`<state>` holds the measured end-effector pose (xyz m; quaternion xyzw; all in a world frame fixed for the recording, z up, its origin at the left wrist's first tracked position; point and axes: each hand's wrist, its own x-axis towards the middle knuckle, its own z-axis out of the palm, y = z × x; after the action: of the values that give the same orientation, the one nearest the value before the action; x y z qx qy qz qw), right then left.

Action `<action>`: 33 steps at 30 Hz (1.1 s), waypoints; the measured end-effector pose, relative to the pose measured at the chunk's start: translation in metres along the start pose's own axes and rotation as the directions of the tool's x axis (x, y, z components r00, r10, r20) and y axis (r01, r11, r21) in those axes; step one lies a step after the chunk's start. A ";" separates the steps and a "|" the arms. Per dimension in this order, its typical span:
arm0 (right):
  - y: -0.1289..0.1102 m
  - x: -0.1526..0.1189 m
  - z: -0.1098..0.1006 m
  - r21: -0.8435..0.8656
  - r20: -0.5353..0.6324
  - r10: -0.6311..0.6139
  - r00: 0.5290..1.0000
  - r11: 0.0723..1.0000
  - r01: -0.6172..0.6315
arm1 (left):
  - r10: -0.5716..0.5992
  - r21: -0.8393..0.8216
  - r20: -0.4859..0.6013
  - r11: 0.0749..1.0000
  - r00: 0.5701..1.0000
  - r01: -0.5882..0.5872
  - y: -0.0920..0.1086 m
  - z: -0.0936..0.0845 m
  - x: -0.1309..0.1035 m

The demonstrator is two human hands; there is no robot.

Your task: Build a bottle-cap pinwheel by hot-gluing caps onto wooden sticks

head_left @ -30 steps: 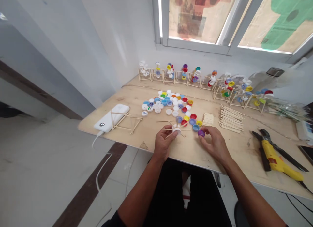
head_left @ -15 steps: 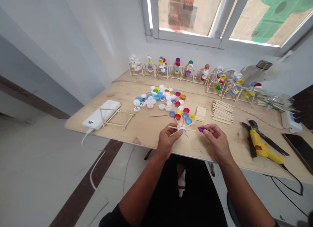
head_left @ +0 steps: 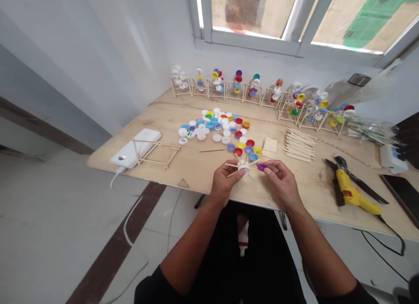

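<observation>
Between the thumb and fingers of my left hand [head_left: 225, 179] is a white bottle cap [head_left: 243, 169] with several thin wooden sticks radiating from its rim like spokes. My right hand [head_left: 282, 181] pinches a purple bottle cap [head_left: 262, 167] close to the tip of one right-hand spoke; whether they touch I cannot tell. Just beyond my hands lies a loose spread of bottle caps [head_left: 216, 138] in white, blue, red and yellow. A short bundle of cut sticks [head_left: 269, 147] and a larger pile of longer sticks [head_left: 299, 145] rest to the right of the caps.
A yellow glue gun [head_left: 355, 195] and black-handled cutters [head_left: 369, 188] lie at right, near a phone [head_left: 401, 197]. On the left, a stick frame [head_left: 157, 155] leans over a white power bank [head_left: 144, 142]. Finished-looking cap wheels on stick frames [head_left: 237, 90] line the wall.
My right hand has moved left with the purple cap, bringing it up to the spoked white cap. My left hand keeps its hold, and the view has shifted slightly.
</observation>
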<state>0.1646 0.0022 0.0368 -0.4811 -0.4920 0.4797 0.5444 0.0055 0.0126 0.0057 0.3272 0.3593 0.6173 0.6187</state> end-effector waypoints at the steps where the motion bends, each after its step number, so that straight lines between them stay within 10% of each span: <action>1: 0.000 0.000 0.001 0.006 0.008 0.002 1.000 1.000 -0.002 | 0.004 -0.001 0.002 1.000 1.000 -0.004 0.000 0.000 0.000; 33: 0.017 -0.008 -0.004 -0.059 0.063 -0.070 0.996 0.996 0.074 | -0.025 -0.099 -0.003 0.995 1.000 0.024 0.002 -0.001 0.000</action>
<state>0.1668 -0.0051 0.0194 -0.4646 -0.5400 0.4589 0.5309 0.0040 0.0122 0.0066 0.2904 0.3336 0.6273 0.6410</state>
